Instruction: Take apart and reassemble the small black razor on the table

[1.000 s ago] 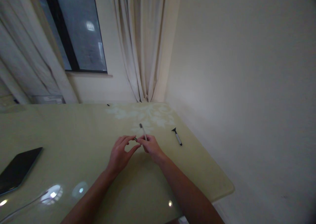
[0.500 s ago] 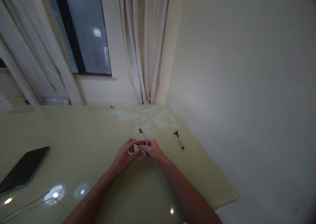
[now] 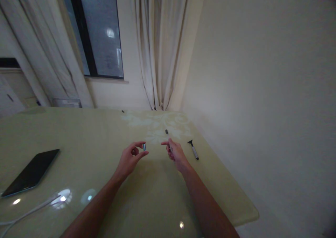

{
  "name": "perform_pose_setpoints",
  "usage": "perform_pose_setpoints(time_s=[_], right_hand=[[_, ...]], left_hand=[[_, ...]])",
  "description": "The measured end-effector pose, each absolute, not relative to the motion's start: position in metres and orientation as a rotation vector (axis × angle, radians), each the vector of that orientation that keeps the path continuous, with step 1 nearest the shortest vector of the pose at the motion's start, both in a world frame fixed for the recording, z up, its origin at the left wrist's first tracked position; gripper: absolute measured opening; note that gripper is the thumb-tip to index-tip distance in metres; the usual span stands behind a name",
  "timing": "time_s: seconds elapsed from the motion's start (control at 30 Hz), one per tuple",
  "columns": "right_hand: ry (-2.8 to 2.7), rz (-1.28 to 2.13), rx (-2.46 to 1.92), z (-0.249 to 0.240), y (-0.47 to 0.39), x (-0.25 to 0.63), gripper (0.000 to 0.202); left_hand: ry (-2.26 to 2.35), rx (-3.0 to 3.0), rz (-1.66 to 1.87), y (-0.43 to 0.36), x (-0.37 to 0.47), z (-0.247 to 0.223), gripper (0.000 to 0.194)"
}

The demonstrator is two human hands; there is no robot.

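My left hand [image 3: 132, 156] pinches a small silvery-blue cylinder [image 3: 144, 147], about the size of a battery, upright between thumb and forefinger. To the right, my right hand [image 3: 175, 154] is closed around the handle of a toothbrush [image 3: 166, 131]. Its dark-bristled head sticks up past the thumb, and the fingers hide most of the handle. The right forefinger points left, toward the cylinder, with a gap between the two hands. A razor [image 3: 194, 150] with a grey handle and black head lies on the table just right of my right hand.
The pale green glossy table [image 3: 147, 203] has a wall close along its right side. A black tablet [image 3: 31, 171] lies at the left, with a white cable [image 3: 31, 211] nearer me. A tiny dark object [image 3: 123, 111] rests at the far edge, before the curtains [image 3: 168, 56].
My hands have come apart: the left keeps the silvery cylinder, while the right has shifted right with the toothbrush. The view has turned slightly left.
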State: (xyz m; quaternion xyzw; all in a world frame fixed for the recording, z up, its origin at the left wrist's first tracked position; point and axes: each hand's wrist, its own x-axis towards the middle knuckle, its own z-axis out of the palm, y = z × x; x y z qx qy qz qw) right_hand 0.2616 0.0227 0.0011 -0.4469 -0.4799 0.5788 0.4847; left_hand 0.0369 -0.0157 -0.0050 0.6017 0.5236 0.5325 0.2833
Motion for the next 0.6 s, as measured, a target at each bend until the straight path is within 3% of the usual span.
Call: perform_pose_setpoints(time_s=[0.23,0.6], right_hand=[[-1.387,1.245,-1.226,-0.024,0.031,0.261,0.047],[-1.854,0.993,-0.996,-0.006,0.011,0.248,0.037]], left_hand=[[1.427,1.577,1.437,-0.014,0.036,-0.008,0.044],[1.386,1.630,1.379,-0.015,0.036,-0.006,0.042]])
